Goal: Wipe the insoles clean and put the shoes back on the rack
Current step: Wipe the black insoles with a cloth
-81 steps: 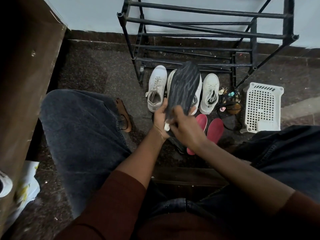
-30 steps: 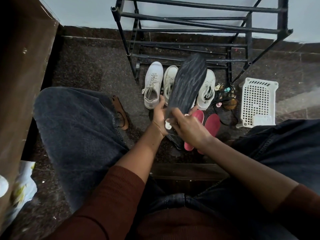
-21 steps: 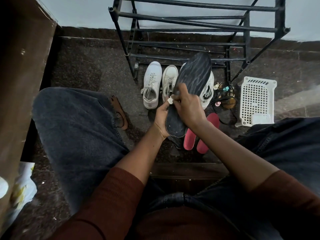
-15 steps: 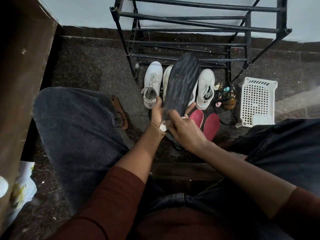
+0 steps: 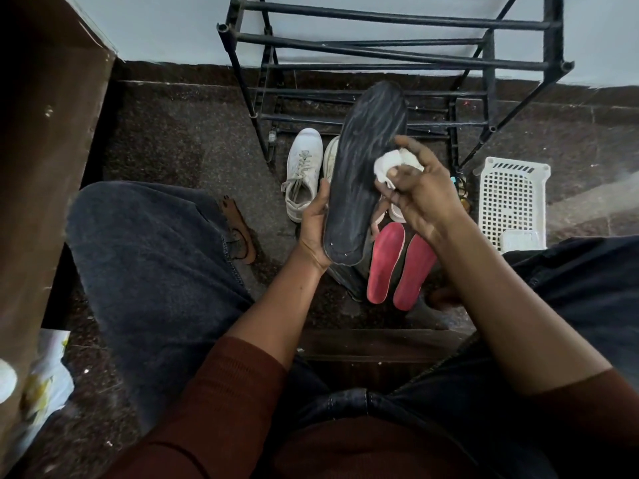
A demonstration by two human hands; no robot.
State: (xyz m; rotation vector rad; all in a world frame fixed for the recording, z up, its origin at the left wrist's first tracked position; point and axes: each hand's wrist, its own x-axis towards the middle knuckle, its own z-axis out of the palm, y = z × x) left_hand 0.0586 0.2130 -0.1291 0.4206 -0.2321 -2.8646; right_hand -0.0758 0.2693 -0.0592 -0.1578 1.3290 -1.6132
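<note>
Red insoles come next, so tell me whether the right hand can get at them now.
Probably yes: the red insoles lie uncovered on the floor close to the right hand, with nothing over them. But that hand is pinching the wipe, so a grab might be awkward.

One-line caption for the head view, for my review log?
Left hand holds a black insole; right hand pinches a white wad at its edge, red insoles on the floor.

Matt black insole, white cloth wad, metal rack.
</note>
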